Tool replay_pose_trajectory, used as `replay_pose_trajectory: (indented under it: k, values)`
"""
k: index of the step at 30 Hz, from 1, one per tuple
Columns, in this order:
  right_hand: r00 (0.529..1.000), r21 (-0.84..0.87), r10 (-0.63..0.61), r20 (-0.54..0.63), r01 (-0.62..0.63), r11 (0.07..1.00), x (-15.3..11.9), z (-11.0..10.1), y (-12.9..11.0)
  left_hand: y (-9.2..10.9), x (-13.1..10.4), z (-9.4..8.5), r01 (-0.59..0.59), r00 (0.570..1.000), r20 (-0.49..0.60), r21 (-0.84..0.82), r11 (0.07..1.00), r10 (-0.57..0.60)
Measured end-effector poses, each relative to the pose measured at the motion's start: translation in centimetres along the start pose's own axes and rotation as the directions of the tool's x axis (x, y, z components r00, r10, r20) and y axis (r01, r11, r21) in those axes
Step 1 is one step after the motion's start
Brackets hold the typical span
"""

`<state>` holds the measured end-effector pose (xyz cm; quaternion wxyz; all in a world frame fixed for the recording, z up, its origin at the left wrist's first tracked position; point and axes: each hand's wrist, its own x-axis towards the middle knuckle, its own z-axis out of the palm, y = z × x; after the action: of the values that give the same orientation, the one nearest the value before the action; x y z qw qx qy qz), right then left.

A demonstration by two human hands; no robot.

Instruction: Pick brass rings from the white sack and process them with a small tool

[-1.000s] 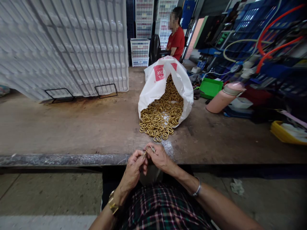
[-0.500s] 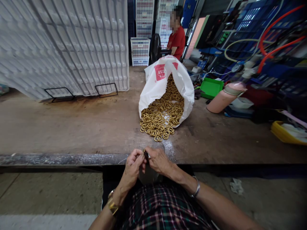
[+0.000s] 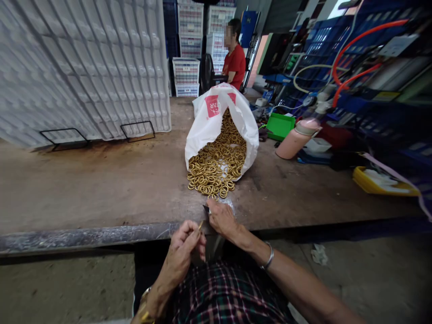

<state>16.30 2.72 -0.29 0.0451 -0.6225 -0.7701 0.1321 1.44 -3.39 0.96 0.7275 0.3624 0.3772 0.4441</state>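
My left hand (image 3: 184, 249) is closed in a pinch on a brass-coloured ring (image 3: 200, 225), seen edge-on, just off the table's front edge. My right hand (image 3: 222, 219) grips a small dark blade (image 3: 206, 209) whose tip sticks out to the left; its handle is hidden in the palm. The fingertips of that hand are at the nearest loose rings, and I cannot tell whether they touch one. A heap of brass-coloured rings (image 3: 216, 168) spills from a white plastic bag (image 3: 202, 130) lying with its mouth toward me.
A wooden table (image 3: 101, 189) carries ribbed white panels (image 3: 128, 67) in black wire stands at left. To the right are a green tray (image 3: 281, 126), a pink bottle (image 3: 297, 140) and a yellow tray (image 3: 381, 185). A person in a red shirt (image 3: 236, 63) sits behind, near white crates (image 3: 186, 71).
My hands have parted. The right one has moved forward to the ring heap with the blade, while the left stays near me with the ring. The view has shifted to the right.
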Motion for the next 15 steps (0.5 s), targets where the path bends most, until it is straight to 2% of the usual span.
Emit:
replay_pose_trajectory:
  k: [4, 9, 15]
  values:
    - [0.987, 0.016, 0.085, -0.133, -0.084, 0.996, 0.2, -0.3, 1.2, -0.1, 0.7, -0.1, 0.039, 0.997, -0.064, -0.139, 0.99, -0.048]
    - [0.978, -0.072, 0.188, -0.086, -0.194, 0.978, 0.6, -0.7, 1.5, 0.0, 1.4, -0.4, 0.067, 0.987, -0.125, -0.268, 0.961, -0.103]
    - [0.98, -0.073, 0.155, -0.121, -0.165, 0.984, 1.0, -0.1, 2.2, -0.1, 1.7, -1.0, 0.14, 0.98, -0.066, -0.442, 0.886, -0.188]
